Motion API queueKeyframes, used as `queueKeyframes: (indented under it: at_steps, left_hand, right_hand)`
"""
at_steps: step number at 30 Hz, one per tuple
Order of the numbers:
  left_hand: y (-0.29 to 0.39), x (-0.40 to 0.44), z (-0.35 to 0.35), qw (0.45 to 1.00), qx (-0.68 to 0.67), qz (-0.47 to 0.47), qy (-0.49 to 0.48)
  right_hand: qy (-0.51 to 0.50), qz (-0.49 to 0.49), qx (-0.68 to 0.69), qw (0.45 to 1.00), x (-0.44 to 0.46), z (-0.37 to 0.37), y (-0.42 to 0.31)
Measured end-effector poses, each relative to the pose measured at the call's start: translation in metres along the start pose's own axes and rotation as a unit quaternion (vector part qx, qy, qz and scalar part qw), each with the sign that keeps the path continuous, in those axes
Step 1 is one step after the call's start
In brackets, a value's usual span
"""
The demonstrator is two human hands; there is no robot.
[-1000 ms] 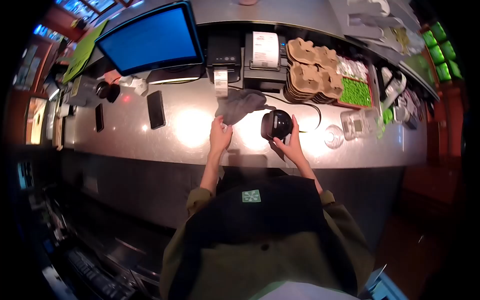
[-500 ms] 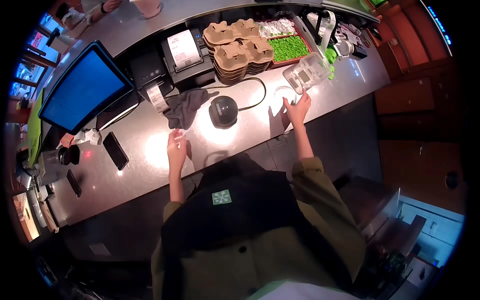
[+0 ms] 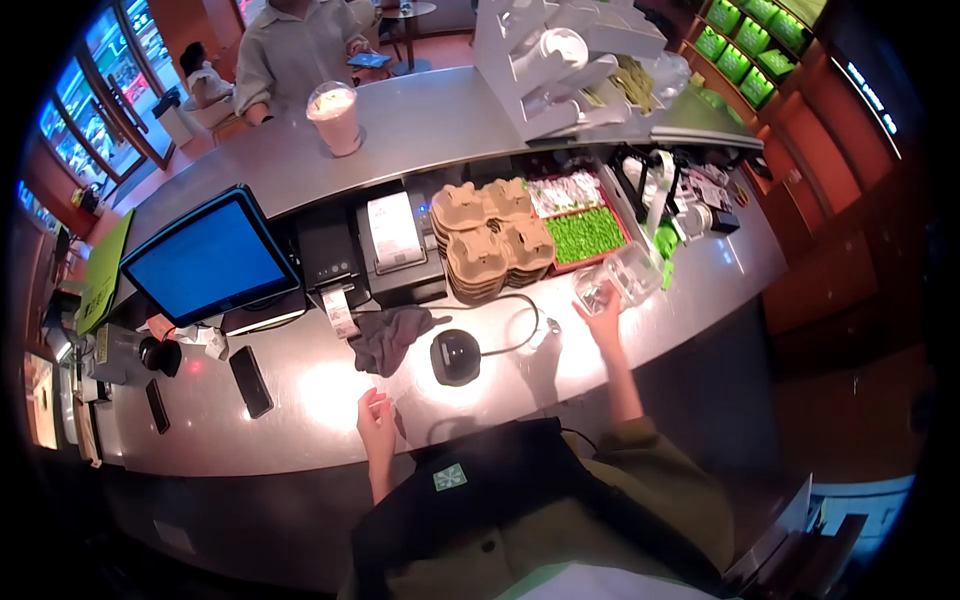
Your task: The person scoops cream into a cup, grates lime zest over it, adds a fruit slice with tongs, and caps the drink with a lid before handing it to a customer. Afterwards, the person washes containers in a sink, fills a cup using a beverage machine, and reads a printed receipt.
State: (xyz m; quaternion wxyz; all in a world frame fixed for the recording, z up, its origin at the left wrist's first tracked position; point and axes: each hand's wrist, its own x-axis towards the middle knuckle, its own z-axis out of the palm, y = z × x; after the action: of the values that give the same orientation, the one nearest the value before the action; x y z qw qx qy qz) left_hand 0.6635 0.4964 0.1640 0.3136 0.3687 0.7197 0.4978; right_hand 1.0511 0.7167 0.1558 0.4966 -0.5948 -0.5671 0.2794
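My left hand (image 3: pixel 376 420) is over the counter's front edge, below the dark grey cloth (image 3: pixel 385 340), with its fingers curled. What it holds, if anything, is too small to make out. At the right, my right hand (image 3: pixel 604 322) has its fingers round a clear round plastic cup or lid (image 3: pixel 590 287), beside a clear plastic box (image 3: pixel 632 272). The black dome-shaped device (image 3: pixel 456 357) stands on the counter between my hands, with its cable curving behind it.
A monitor (image 3: pixel 212 258), receipt printers (image 3: pixel 395 230), stacked cardboard cup carriers (image 3: pixel 492 235) and a tray of green packets (image 3: pixel 588 237) line the back. Two phones (image 3: pixel 251 382) lie left. Across the raised counter, a person (image 3: pixel 290 60) stands near a pink drink (image 3: pixel 336 122).
My right hand has left the black device, moved right and closed round the clear cup or lid. The device now stands on the counter. The view has turned and tipped up, showing the person.
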Motion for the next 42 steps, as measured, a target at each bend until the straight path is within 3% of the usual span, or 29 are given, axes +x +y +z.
queueKeyframes:
  at_steps: [1, 2, 3, 4, 5, 6, 10, 13, 14, 18, 21, 23, 25, 29, 30, 33, 34, 36, 38, 39, 41, 42]
  left_hand:
    - [0.002, 0.0, 0.002, 1.0, -0.004, -0.005, 0.011]
    - [0.003, 0.002, 0.005, 1.0, -0.003, -0.006, 0.022]
    - [0.009, 0.005, 0.008, 0.999, -0.015, -0.014, 0.03]
    - [0.018, 0.008, 0.012, 0.999, -0.026, -0.021, 0.038]
    - [0.027, 0.013, 0.016, 0.998, -0.038, -0.025, 0.049]
    - [0.032, 0.019, 0.019, 0.997, -0.043, -0.018, 0.061]
    - [0.061, 0.04, 0.031, 0.991, -0.05, -0.01, 0.12]
    - [0.073, 0.049, 0.037, 0.986, -0.055, -0.005, 0.155]
    - [0.073, 0.051, 0.039, 0.984, -0.056, -0.005, 0.167]
    - [0.067, 0.055, 0.045, 0.983, -0.071, -0.023, 0.169]
    - [0.06, 0.055, 0.05, 0.982, -0.084, -0.035, 0.165]
    - [0.065, 0.058, 0.049, 0.978, -0.102, -0.056, 0.174]
    - [0.055, 0.057, 0.047, 0.977, -0.095, -0.05, 0.185]
    - [0.05, 0.055, 0.039, 0.979, -0.063, -0.031, 0.194]
    - [0.052, 0.055, 0.037, 0.979, -0.058, -0.03, 0.193]
    - [0.065, 0.055, 0.038, 0.976, -0.068, -0.031, 0.206]
    - [0.062, 0.055, 0.038, 0.975, -0.063, -0.032, 0.21]
    - [0.06, 0.059, 0.037, 0.981, -0.056, -0.036, 0.181]
    - [0.059, 0.059, 0.04, 0.979, -0.067, -0.027, 0.19]
    - [0.058, 0.059, 0.041, 0.979, -0.053, -0.027, 0.197]
    - [0.051, 0.06, 0.037, 0.98, -0.023, 0.006, 0.196]
    - [0.057, 0.059, 0.038, 0.979, -0.017, 0.008, 0.204]
  right_hand:
    - [-0.002, -0.007, 0.085, 0.996, 0.035, -0.004, -0.019]
    - [-0.053, 0.047, 0.149, 0.986, 0.065, -0.019, -0.092]
    - [-0.049, -0.048, 0.207, 0.976, 0.11, -0.022, -0.116]
    - [-0.086, -0.062, 0.326, 0.939, 0.145, -0.026, -0.167]
    - [-0.148, -0.046, 0.359, 0.92, 0.192, -0.03, -0.2]
    - [-0.127, -0.132, 0.383, 0.906, 0.23, -0.019, -0.244]
    - [-0.127, -0.162, 0.055, 0.977, 0.405, 0.026, -0.35]
    - [-0.167, -0.139, -0.229, 0.949, 0.497, 0.055, -0.369]
    - [-0.174, -0.126, -0.31, 0.926, 0.504, 0.066, -0.372]
    - [-0.217, -0.008, -0.384, 0.897, 0.507, 0.095, -0.383]
    - [-0.246, 0.0, -0.37, 0.896, 0.49, 0.112, -0.374]
    - [-0.342, -0.053, -0.286, 0.894, 0.508, 0.122, -0.354]
    - [-0.387, 0.01, -0.292, 0.875, 0.506, 0.129, -0.351]
    - [-0.327, 0.093, -0.348, 0.874, 0.531, 0.137, -0.332]
    - [-0.36, 0.062, -0.35, 0.862, 0.516, 0.127, -0.34]
    - [-0.428, 0.092, -0.283, 0.853, 0.519, 0.133, -0.337]
    - [-0.415, 0.159, -0.133, 0.886, 0.512, 0.125, -0.346]
    - [-0.29, -0.092, -0.277, 0.912, 0.529, 0.113, -0.328]
    - [-0.302, -0.134, -0.218, 0.918, 0.506, 0.087, -0.351]
    - [-0.302, -0.214, -0.12, 0.921, 0.496, 0.073, -0.348]
    - [-0.289, -0.205, 0.05, 0.934, 0.462, 0.025, -0.366]
    - [-0.201, -0.226, 0.07, 0.951, 0.479, 0.0, -0.363]
